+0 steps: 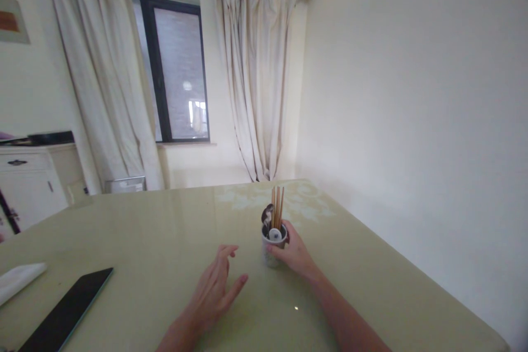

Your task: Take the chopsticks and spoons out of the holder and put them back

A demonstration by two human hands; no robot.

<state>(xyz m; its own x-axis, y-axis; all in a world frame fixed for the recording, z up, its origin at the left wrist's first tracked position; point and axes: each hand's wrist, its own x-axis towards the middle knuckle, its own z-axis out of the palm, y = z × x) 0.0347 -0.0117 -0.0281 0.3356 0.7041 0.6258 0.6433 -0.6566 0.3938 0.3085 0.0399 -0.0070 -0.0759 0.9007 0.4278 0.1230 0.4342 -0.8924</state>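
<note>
Right hand (296,248) holds a pale cup (270,259) of utensils; left hand (214,290) is free beside it.
The cup is over the greenish table (144,236), a little right of the view's middle; whether its base touches, I cannot tell. It is upright, its long axis nearly vertical and its mouth upward. Inside there are several brown sticks (278,206), standing almost straight, a dark, shiny spoon-like piece (267,213) at the left, and a white round piece (275,235) in front, whose small dark mark is too small to read. The right thumb is at the cup's near side, the fingers around its right. The left fingers are loosely bent, the thumb wide apart.
</note>
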